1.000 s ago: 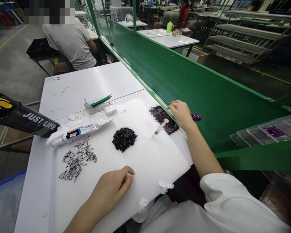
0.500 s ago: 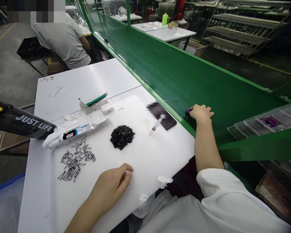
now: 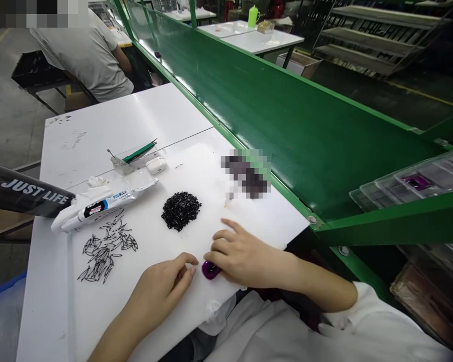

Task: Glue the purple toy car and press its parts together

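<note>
A small, shiny purple part (image 3: pixel 210 270) with a dark middle is held low over the white work mat (image 3: pixel 143 322) in the fingers of my right hand (image 3: pixel 236 254). What kind of part it is, I cannot tell. Just left of it, my left hand (image 3: pixel 160 286) rests on the mat, fingers loosely curled, thumb and forefinger slightly apart with nothing between them. Beyond both hands lies a heap of small black pieces (image 3: pixel 181 210). Thin black loops (image 3: pixel 105 254) are scattered to the left of my left hand.
A glue tube (image 3: pixel 105 203), tweezers (image 3: pixel 139 152) and a white case (image 3: pixel 156 165) lie on the far left. The green conveyor (image 3: pixel 287 136) runs along the right. Clear trays (image 3: pixel 430 176) hold another purple part. A co-worker (image 3: pixel 79 55) sits ahead at the left.
My right hand has come back from the conveyor to the mat, bringing the purple part beside my left hand. My left hand keeps its pose; the view has shifted slightly.
</note>
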{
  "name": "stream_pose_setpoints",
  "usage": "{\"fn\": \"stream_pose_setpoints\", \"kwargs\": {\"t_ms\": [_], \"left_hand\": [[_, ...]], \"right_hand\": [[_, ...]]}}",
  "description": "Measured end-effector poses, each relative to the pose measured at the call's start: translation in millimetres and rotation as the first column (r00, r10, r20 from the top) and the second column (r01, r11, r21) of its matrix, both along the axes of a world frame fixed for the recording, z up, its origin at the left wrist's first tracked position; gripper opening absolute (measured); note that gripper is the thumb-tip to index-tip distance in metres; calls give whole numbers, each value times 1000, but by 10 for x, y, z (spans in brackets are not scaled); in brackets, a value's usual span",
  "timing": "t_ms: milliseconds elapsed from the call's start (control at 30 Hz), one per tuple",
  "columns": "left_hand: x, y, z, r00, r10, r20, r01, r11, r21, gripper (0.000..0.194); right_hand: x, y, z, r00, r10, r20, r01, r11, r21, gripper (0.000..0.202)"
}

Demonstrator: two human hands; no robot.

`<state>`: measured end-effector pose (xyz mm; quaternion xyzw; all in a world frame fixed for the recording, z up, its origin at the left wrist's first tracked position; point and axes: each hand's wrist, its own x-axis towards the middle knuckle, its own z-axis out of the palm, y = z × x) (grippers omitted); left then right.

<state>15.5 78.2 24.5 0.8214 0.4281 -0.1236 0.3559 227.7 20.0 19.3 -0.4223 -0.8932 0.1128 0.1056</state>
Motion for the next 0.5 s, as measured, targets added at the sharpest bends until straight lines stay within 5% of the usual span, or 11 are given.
{"fn": "stream_pose_setpoints", "kwargs": {"t_ms": [100,167,200,267,367,500], "left_hand": [[0,-9,-12,1000,1,27,-1,1000,9,34],[8,-30,-22,999,9,46,-11,999,35,35],[16,-46,-26,999,14,49,-17,998,62,34],[39,-88,-32,999,16,39,-21,989,143,33],[71,-154,-36,999,-35,12,31,960,278,33],[73,-203,-51,993,-120,-8,115,924,364,38]], "right_hand": [[109,178,33,968,5,-251,-21,998,-61,29],[395,358,65,807,-310,-502,263,951,-165,25],[574,472,72,631,-514,-581,484,846,-222,29],[923,740,50,273,-815,-512,817,477,-324,29],[1241,1127,-89,236,-893,-383,857,378,-351,20],[1235,1356,-340,290,-912,-290,850,385,-360,30]]}}
